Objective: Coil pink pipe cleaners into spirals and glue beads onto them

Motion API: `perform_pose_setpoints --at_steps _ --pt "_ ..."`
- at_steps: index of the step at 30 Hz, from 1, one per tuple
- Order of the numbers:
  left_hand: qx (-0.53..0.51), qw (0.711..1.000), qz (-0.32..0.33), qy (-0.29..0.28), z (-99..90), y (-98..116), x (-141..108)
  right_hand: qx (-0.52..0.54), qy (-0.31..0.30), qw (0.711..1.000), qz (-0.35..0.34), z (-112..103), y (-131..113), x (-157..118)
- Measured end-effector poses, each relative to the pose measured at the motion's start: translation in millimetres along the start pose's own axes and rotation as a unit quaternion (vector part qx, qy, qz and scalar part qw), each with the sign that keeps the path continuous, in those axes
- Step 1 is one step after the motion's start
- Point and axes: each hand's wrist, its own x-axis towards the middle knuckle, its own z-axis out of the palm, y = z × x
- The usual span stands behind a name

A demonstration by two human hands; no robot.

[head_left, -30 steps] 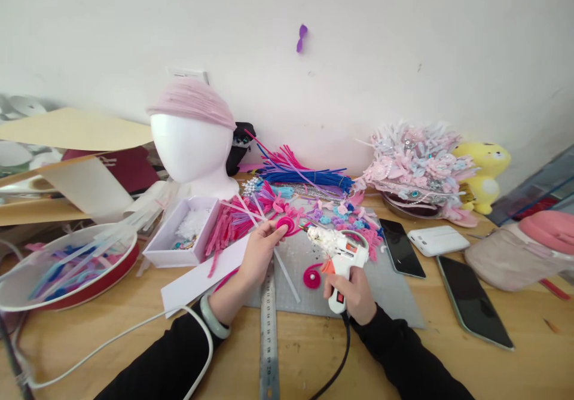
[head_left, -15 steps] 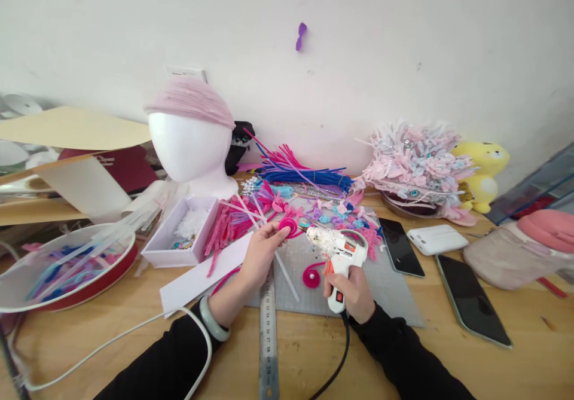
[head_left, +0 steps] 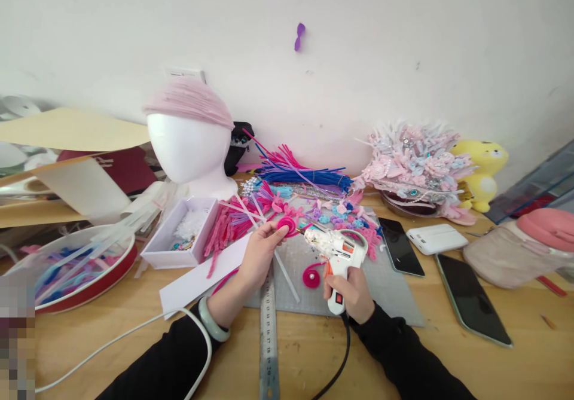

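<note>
Between the thumb and fingers of my left hand (head_left: 260,252) is a coiled magenta pipe cleaner (head_left: 287,226), wound into a flat spiral. My right hand (head_left: 352,295) is wrapped round the handle of a white hot glue gun (head_left: 341,256), its fingers by the orange trigger. The gun's metal nozzle points left and is at the right edge of the coil; whether it touches cannot be made out. Below, on the grey cutting mat (head_left: 372,292), lies a second magenta coil (head_left: 311,276) with a pearl-like bead at its middle.
A steel ruler (head_left: 269,340) lies in front, beside the gun's black cord. On the left are a white box (head_left: 155,250) of beads, a red-rimmed bowl (head_left: 121,265) and a foam head (head_left: 188,143). Phones (head_left: 473,301) and a decorated headpiece (head_left: 412,167) are on the right.
The glue gun's nozzle has shifted very slightly left, towards the coil in my left hand. Both hands keep their grips, and the second coil lies where it was.
</note>
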Motion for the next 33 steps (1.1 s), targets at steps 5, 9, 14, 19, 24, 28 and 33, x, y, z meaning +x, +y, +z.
perform_pose_setpoints --at_steps 5,9,14,19,24,28,33 --pt "-0.013 1.0 -0.003 -0.002 -0.2 0.3 -0.5 -0.015 -0.009 1.0 -0.01 0.8 -0.9 -0.4" --pt "-0.006 1.0 -0.003 0.0 -0.1 -0.5 0.5 -0.012 -0.008 1.0 -0.01 0.8 -2.2 -0.8" --pt "0.002 1.0 -0.009 -0.006 0.7 -0.7 0.3 -0.009 0.001 1.0 -0.013 -1.0 -1.8 -0.6" --pt "0.016 1.0 -0.014 -0.015 0.8 -1.8 -1.6 0.002 0.006 1.0 -0.013 -0.8 -0.8 0.2" --pt "0.002 1.0 -0.023 -0.017 0.6 -1.3 -1.1 0.013 0.016 1.0 -0.001 -2.7 -2.0 -0.5" --pt "-0.027 0.999 -0.04 -0.007 1.5 1.5 -0.4 0.048 0.021 0.999 -0.001 -5.7 -1.7 0.8" --pt "-0.1 0.993 -0.059 -0.004 4.2 3.7 -1.9 0.139 0.029 0.99 -0.015 -7.6 6.0 8.8"
